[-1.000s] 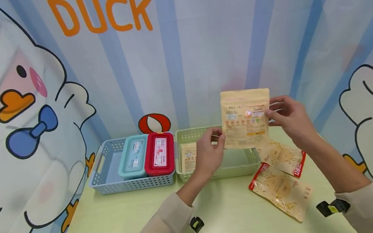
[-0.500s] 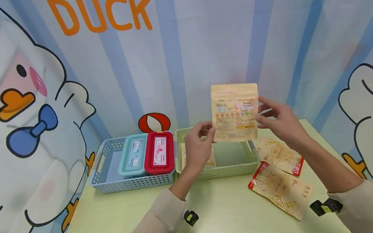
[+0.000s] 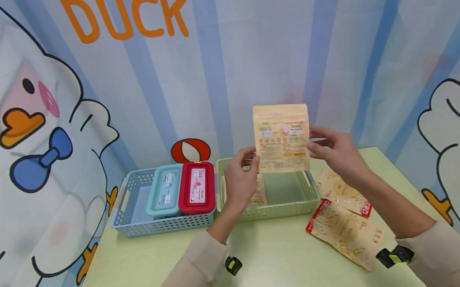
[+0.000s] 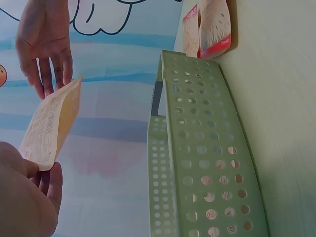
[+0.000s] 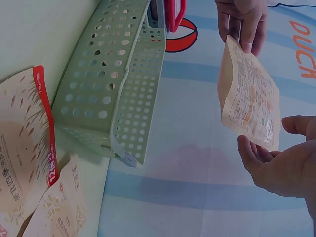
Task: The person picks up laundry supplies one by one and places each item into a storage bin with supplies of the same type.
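The cream pouch [image 3: 281,139] is upright, raised above the green basket [image 3: 287,210], between the left hand [image 3: 239,179] and the right hand [image 3: 338,157]. At its lower left edge, the left hand pinches it between thumb and curled fingers. The right hand lies at its right edge, thumb and fingers parted and fingers fairly straight; whether they touch the pouch I cannot tell.
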Action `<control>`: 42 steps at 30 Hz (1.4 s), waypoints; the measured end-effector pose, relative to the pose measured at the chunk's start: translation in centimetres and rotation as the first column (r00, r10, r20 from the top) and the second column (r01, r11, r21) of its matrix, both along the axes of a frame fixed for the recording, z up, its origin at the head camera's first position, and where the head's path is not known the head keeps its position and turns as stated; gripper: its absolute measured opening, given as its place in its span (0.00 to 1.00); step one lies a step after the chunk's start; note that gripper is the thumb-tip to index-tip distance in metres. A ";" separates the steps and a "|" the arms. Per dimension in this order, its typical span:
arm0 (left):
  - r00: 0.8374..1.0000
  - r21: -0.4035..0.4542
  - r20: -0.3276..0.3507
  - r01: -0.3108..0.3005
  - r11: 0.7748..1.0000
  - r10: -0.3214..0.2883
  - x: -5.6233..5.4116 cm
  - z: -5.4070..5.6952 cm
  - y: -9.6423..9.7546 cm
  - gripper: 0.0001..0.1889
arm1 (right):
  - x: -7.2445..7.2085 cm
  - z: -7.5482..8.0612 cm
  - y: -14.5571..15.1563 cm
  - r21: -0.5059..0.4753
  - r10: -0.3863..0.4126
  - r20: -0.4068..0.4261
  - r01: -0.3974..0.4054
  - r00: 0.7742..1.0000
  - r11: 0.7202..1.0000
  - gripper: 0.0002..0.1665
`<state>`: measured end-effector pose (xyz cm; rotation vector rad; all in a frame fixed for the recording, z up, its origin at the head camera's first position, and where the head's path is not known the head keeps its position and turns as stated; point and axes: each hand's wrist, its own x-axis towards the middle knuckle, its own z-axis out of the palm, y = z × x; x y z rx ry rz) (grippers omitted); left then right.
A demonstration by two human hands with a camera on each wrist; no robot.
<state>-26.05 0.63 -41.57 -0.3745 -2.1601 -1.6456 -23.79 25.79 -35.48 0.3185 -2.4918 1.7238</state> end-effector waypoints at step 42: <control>0.963 -0.262 0.270 0.077 0.962 -0.004 0.2 -5.5 2.1 0.38 | -2.5 -7.3 -0.9 0.090 -0.038 0.058 0.033 0.998 0.995 0.35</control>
